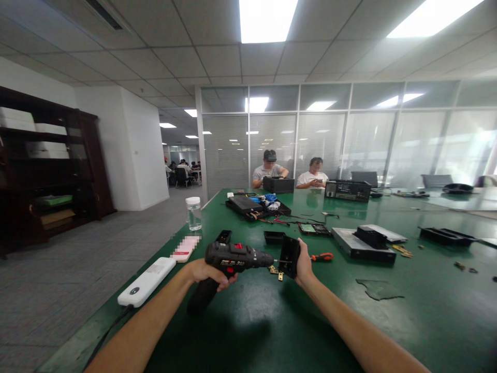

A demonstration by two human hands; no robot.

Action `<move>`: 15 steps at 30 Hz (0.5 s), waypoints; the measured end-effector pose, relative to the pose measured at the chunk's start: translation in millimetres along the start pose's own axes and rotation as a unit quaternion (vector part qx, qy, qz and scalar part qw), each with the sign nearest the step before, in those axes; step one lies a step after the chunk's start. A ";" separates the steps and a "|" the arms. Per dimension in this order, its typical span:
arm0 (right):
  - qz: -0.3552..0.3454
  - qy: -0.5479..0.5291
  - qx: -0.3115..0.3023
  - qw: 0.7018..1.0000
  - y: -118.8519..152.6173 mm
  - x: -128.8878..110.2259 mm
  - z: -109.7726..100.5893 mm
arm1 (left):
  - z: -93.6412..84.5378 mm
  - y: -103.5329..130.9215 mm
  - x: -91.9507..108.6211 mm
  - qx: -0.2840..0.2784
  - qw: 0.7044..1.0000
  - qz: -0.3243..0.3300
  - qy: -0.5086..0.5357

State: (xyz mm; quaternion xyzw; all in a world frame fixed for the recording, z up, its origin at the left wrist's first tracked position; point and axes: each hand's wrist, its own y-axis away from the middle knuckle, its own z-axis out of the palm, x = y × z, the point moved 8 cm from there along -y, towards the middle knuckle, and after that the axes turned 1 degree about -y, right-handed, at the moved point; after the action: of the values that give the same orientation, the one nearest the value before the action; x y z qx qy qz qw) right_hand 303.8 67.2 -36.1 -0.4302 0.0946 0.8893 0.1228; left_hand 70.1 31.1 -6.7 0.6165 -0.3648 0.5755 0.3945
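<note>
My left hand (pixel 213 273) is wrapped round the grip of a black power drill (pixel 230 258) with red details. Its bit points right and reaches a black plastic part (pixel 289 256), which my right hand (pixel 304 261) holds upright by its right side. Whether the tip touches a screw is too small to tell. Small brass-coloured pieces (pixel 280 276) lie on the table below the part. Just behind my right hand is an orange-handled screwdriver (pixel 323 257). A small black tray (pixel 274 237) sits beyond the drill.
On the green table (pixel 248 321) are a white device (pixel 147 281) with a cable, a clear jar (pixel 193 213), a silver drive case (pixel 363 246), a glass shard (pixel 379 289), a black tray (pixel 447 236) and a pile of electronics (pixel 256 205). Two people sit at the far side.
</note>
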 end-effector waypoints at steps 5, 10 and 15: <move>-0.004 0.002 0.002 1.000 -2.0 0.5 -1.5 | 0.0 -0.5 0.0 0.000 1.000 0.005 -0.007; -0.008 -0.003 0.009 1.000 -4.2 1.3 -3.4 | -1.3 -0.6 -1.2 0.001 1.000 0.004 -0.002; 0.001 -0.001 0.002 1.000 -4.0 3.3 -3.4 | -3.3 0.2 -1.9 -0.003 1.000 0.000 0.007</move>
State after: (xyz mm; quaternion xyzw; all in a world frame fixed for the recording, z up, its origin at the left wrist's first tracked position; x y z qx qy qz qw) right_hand 305.6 70.6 -41.1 -0.4289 0.0963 0.8897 0.1231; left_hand 68.4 33.9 -8.4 0.6114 -0.3639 0.5789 0.3983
